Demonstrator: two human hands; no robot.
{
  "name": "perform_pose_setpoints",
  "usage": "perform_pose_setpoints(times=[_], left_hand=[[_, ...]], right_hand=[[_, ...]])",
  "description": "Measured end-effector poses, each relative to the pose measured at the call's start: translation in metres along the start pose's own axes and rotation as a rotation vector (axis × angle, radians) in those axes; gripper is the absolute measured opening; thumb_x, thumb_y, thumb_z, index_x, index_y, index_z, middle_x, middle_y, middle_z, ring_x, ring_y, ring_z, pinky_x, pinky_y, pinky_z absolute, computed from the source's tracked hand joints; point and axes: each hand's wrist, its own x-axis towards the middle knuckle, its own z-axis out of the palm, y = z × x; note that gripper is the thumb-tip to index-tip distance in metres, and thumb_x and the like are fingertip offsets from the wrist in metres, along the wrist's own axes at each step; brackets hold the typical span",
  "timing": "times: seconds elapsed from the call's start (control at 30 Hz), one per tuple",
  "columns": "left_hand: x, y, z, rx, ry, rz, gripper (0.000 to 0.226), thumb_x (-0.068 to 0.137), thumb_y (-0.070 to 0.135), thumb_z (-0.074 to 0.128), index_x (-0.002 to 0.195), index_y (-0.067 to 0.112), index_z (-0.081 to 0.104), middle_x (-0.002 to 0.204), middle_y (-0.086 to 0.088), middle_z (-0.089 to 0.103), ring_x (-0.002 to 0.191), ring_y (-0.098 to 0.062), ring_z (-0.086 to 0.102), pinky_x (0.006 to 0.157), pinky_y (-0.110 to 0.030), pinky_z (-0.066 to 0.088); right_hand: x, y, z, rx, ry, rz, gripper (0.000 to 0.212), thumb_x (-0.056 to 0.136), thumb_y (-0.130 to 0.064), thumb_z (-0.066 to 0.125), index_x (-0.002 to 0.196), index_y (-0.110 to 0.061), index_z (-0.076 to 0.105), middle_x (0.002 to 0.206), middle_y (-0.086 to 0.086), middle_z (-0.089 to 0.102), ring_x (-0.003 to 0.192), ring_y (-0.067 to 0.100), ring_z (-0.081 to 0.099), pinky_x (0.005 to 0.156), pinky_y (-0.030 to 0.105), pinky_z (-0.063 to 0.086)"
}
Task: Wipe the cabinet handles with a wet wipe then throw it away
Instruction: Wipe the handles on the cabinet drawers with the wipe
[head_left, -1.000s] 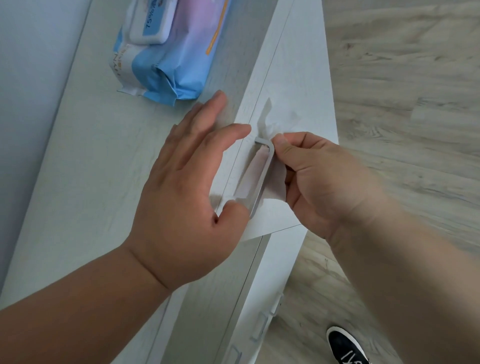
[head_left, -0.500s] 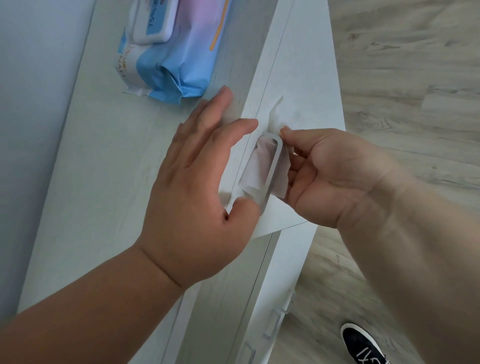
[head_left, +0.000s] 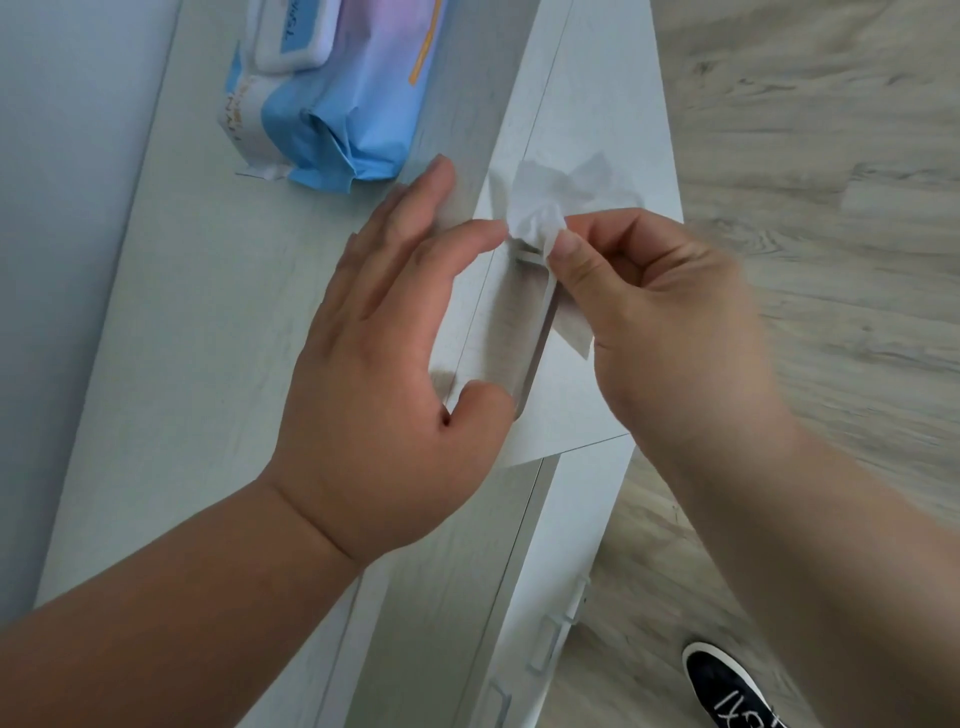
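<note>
A white wet wipe (head_left: 550, 208) is bunched at the far end of the grey bar handle (head_left: 537, 338) on the pale cabinet's (head_left: 208, 338) top drawer front. My right hand (head_left: 660, 322) pinches the wipe between thumb and fingers right at that end of the handle; a corner of the wipe hangs below the fingers. My left hand (head_left: 389, 353) lies flat on the cabinet top at its front edge, fingers straight, thumb down beside the near end of the handle.
A blue and pink pack of wet wipes (head_left: 337, 88) lies on the cabinet top near the wall. Lower drawers show more handles (head_left: 558, 639). Wood-look floor spreads to the right, with a black shoe (head_left: 727, 691) at the bottom.
The wipe was pulled from behind the middle of the handle up to its far end and bunched there. My right hand moved up with it. My left hand stayed put.
</note>
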Motion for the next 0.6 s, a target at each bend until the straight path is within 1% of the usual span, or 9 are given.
perform_pose_setpoints(times=[0.07,0.1,0.17,0.23,0.33,0.47,0.53,0.6], left_hand=[[0.0005,-0.0005,0.0003,-0.008,-0.005,0.006,0.073,0.075,0.022,0.049,0.148,0.015,0.051,0.17,-0.003,0.027,0.158,-0.019,0.025,0.124,-0.051,0.032],[0.0005,-0.0005,0.0004,-0.012,-0.007,0.006,0.073,0.075,0.021,0.048,0.147,0.014,0.051,0.17,-0.003,0.027,0.158,-0.019,0.026,0.124,-0.051,0.032],[0.0,-0.0003,0.0008,-0.01,-0.008,0.002,0.073,0.075,0.022,0.048,0.148,0.014,0.051,0.17,-0.003,0.028,0.158,-0.018,0.025,0.124,-0.049,0.031],[-0.0006,-0.0002,0.0006,0.003,-0.005,0.003,0.073,0.076,0.022,0.048,0.148,0.014,0.051,0.17,-0.003,0.028,0.157,-0.017,0.025,0.125,-0.047,0.03],[0.0,-0.0001,0.0004,0.005,0.0,0.005,0.073,0.075,0.022,0.048,0.148,0.014,0.051,0.17,-0.003,0.028,0.157,-0.017,0.026,0.125,-0.047,0.03],[0.0002,-0.0003,0.0006,0.006,0.007,0.012,0.073,0.075,0.021,0.049,0.147,0.014,0.051,0.169,-0.003,0.029,0.157,-0.018,0.027,0.124,-0.048,0.031],[0.0002,-0.0004,0.0005,0.006,0.009,0.014,0.073,0.075,0.02,0.049,0.147,0.014,0.051,0.169,-0.003,0.029,0.157,-0.018,0.027,0.124,-0.048,0.031],[0.0006,-0.0008,0.0007,0.001,0.009,0.016,0.073,0.075,0.02,0.049,0.147,0.013,0.051,0.169,-0.004,0.029,0.157,-0.018,0.027,0.124,-0.048,0.031]], right_hand=[[0.0004,0.0016,-0.0018,0.002,-0.021,-0.029,0.015,0.101,-0.027,0.07,0.09,-0.018,0.074,0.085,0.015,0.073,0.071,0.03,0.061,0.065,0.034,0.051],[0.0007,0.0022,-0.0033,0.023,-0.024,-0.023,0.016,0.101,-0.028,0.068,0.088,-0.019,0.073,0.08,0.013,0.071,0.068,0.024,0.058,0.063,0.032,0.049],[0.0022,0.0023,-0.0068,0.07,-0.002,-0.003,0.018,0.103,-0.026,0.066,0.087,-0.021,0.072,0.073,-0.003,0.07,0.065,0.012,0.057,0.061,0.025,0.045],[0.0039,0.001,-0.0079,0.081,0.001,0.004,0.02,0.103,-0.026,0.064,0.085,-0.024,0.072,0.074,-0.013,0.072,0.061,0.004,0.056,0.058,0.02,0.043],[0.0045,0.0,-0.0036,0.044,-0.019,0.003,0.02,0.103,-0.029,0.064,0.085,-0.025,0.071,0.072,-0.019,0.07,0.064,0.004,0.053,0.058,0.016,0.043],[0.004,0.0021,-0.0072,0.062,-0.004,-0.033,0.018,0.103,-0.026,0.065,0.086,-0.022,0.072,0.068,-0.014,0.067,0.063,0.002,0.055,0.06,0.015,0.043],[0.0025,0.0031,-0.0088,0.081,0.004,-0.048,0.017,0.102,-0.025,0.065,0.087,-0.021,0.072,0.066,-0.014,0.066,0.061,0.001,0.055,0.06,0.013,0.043],[0.0014,0.0046,-0.0049,0.078,-0.002,-0.057,0.015,0.102,-0.025,0.066,0.089,-0.023,0.072,0.071,-0.01,0.067,0.067,0.005,0.057,0.066,0.017,0.046]])
